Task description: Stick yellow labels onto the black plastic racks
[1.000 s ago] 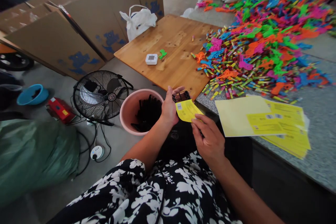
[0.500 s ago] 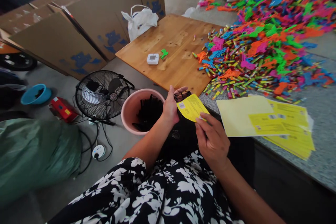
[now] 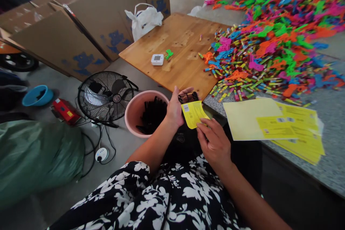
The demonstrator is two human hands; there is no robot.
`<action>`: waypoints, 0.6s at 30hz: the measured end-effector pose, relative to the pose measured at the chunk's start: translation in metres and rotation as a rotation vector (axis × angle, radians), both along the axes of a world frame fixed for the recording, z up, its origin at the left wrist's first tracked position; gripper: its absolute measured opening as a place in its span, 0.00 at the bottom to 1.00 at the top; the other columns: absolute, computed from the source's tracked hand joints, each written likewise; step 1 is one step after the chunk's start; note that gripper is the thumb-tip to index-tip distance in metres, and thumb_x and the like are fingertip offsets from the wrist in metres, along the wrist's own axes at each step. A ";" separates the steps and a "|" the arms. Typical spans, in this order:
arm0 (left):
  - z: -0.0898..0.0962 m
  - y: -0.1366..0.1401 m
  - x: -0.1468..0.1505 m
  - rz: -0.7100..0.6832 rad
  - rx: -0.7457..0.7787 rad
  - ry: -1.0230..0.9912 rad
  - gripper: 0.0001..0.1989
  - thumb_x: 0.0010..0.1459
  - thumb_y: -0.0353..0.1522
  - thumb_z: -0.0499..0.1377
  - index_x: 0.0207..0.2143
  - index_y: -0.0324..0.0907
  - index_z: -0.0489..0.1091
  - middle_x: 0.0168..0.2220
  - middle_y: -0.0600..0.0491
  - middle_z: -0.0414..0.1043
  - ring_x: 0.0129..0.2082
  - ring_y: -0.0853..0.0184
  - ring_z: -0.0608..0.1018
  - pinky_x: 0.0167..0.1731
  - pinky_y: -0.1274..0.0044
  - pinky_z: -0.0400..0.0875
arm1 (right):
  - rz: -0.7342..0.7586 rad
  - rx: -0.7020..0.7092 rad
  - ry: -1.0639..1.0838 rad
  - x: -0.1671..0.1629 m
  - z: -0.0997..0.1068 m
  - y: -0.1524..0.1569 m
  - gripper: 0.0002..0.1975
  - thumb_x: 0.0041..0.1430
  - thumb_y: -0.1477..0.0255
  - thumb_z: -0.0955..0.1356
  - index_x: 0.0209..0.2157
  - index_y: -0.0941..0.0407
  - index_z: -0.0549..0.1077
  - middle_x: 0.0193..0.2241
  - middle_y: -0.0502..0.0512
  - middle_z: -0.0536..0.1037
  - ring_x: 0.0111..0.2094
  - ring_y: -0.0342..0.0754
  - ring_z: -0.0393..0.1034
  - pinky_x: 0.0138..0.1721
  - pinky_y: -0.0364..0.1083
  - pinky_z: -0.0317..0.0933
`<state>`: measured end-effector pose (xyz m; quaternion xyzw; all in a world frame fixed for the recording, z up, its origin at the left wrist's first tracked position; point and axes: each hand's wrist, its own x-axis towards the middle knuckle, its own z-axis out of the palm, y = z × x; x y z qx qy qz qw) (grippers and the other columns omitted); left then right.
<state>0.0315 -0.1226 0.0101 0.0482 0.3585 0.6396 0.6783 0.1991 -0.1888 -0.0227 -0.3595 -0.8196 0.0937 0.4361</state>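
Note:
My left hand is closed around a small black plastic frame with openings in it. Just below that frame, a yellow printed label card with a barcode curves slightly, its left edge by my left palm. Thumb and fingers of my right hand pinch the card's lower right corner. Whether the card touches the black frame I cannot tell. A pink basin beside my left forearm holds many black plastic pieces.
Yellow label sheets lie under a pale sheet on the grey stone surface. A heap of colourful toy guns and small tubes spreads behind. A wooden board carries a white device. A fan stands left.
My right hand has moved slightly down and left with the yellow card. More of the black frame in my left hand now shows above it.

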 end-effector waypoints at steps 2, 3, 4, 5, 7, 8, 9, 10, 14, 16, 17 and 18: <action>0.000 -0.001 0.001 0.007 0.000 0.005 0.30 0.71 0.51 0.46 0.52 0.39 0.76 0.45 0.41 0.82 0.46 0.54 0.84 0.49 0.62 0.77 | -0.017 0.000 -0.036 0.000 0.001 -0.001 0.12 0.67 0.78 0.69 0.50 0.53 0.76 0.49 0.58 0.81 0.50 0.50 0.78 0.64 0.60 0.65; 0.000 -0.001 0.001 0.011 0.003 0.008 0.29 0.71 0.51 0.46 0.51 0.39 0.76 0.45 0.42 0.82 0.46 0.54 0.84 0.50 0.62 0.77 | -0.028 -0.006 -0.053 -0.001 0.002 -0.001 0.11 0.67 0.77 0.69 0.49 0.53 0.77 0.49 0.57 0.82 0.50 0.50 0.78 0.65 0.60 0.63; 0.000 -0.001 0.002 0.012 0.008 0.008 0.29 0.71 0.51 0.46 0.51 0.40 0.76 0.45 0.42 0.82 0.47 0.54 0.84 0.50 0.62 0.77 | -0.040 -0.014 -0.068 -0.001 0.003 -0.002 0.11 0.67 0.77 0.69 0.49 0.52 0.77 0.49 0.56 0.82 0.49 0.49 0.78 0.66 0.60 0.61; -0.001 -0.002 0.002 0.013 0.014 0.007 0.29 0.71 0.51 0.47 0.51 0.40 0.76 0.45 0.42 0.82 0.47 0.54 0.84 0.50 0.62 0.77 | -0.052 -0.023 -0.083 -0.002 0.005 -0.003 0.10 0.67 0.77 0.69 0.48 0.52 0.77 0.50 0.55 0.82 0.49 0.49 0.78 0.66 0.61 0.59; -0.003 -0.002 0.003 0.012 0.023 -0.001 0.28 0.70 0.52 0.48 0.50 0.40 0.76 0.43 0.43 0.82 0.46 0.54 0.84 0.50 0.61 0.77 | -0.084 -0.038 -0.116 -0.003 0.008 -0.005 0.09 0.68 0.75 0.70 0.47 0.51 0.78 0.50 0.53 0.82 0.48 0.50 0.76 0.66 0.62 0.56; -0.004 -0.002 0.002 0.015 0.027 -0.006 0.28 0.70 0.52 0.49 0.50 0.40 0.76 0.42 0.43 0.82 0.45 0.54 0.84 0.49 0.61 0.77 | -0.104 -0.045 -0.131 -0.004 0.009 -0.006 0.09 0.68 0.74 0.70 0.47 0.50 0.78 0.50 0.51 0.82 0.47 0.50 0.75 0.66 0.62 0.55; -0.004 -0.002 0.001 0.019 0.032 -0.009 0.28 0.69 0.52 0.49 0.49 0.40 0.76 0.41 0.43 0.82 0.44 0.54 0.84 0.49 0.61 0.77 | -0.123 -0.054 -0.146 -0.004 0.011 -0.007 0.08 0.68 0.73 0.70 0.47 0.49 0.79 0.50 0.50 0.82 0.46 0.51 0.74 0.65 0.63 0.55; -0.005 -0.001 0.000 0.022 0.038 -0.013 0.28 0.69 0.52 0.49 0.48 0.40 0.76 0.40 0.43 0.82 0.42 0.55 0.84 0.48 0.61 0.77 | -0.137 -0.061 -0.154 -0.003 0.012 -0.008 0.08 0.68 0.72 0.71 0.47 0.48 0.79 0.50 0.50 0.82 0.45 0.51 0.73 0.65 0.64 0.54; -0.003 0.000 -0.007 0.029 0.069 -0.023 0.28 0.70 0.51 0.47 0.45 0.40 0.76 0.39 0.43 0.82 0.40 0.56 0.84 0.47 0.60 0.78 | -0.109 -0.094 -0.131 0.000 0.017 -0.011 0.05 0.66 0.70 0.71 0.43 0.48 0.80 0.47 0.50 0.82 0.44 0.51 0.72 0.66 0.64 0.53; -0.001 -0.001 -0.008 0.018 0.087 -0.026 0.27 0.70 0.51 0.47 0.43 0.40 0.76 0.39 0.43 0.82 0.41 0.56 0.84 0.48 0.59 0.78 | -0.120 -0.157 -0.043 0.003 0.018 -0.008 0.03 0.66 0.68 0.71 0.39 0.50 0.79 0.42 0.52 0.82 0.44 0.51 0.74 0.65 0.63 0.55; 0.001 -0.002 -0.008 0.006 0.099 -0.029 0.27 0.70 0.51 0.47 0.42 0.40 0.76 0.40 0.43 0.82 0.42 0.55 0.84 0.48 0.59 0.78 | -0.156 -0.221 0.026 0.004 0.018 -0.004 0.05 0.65 0.66 0.72 0.39 0.52 0.78 0.41 0.53 0.81 0.44 0.52 0.74 0.63 0.62 0.59; 0.002 -0.003 -0.008 -0.010 0.112 -0.032 0.27 0.70 0.51 0.47 0.42 0.41 0.77 0.41 0.43 0.82 0.43 0.55 0.84 0.49 0.58 0.78 | -0.195 -0.315 0.106 0.006 0.018 0.000 0.08 0.64 0.63 0.73 0.40 0.53 0.77 0.40 0.55 0.81 0.44 0.52 0.75 0.59 0.60 0.64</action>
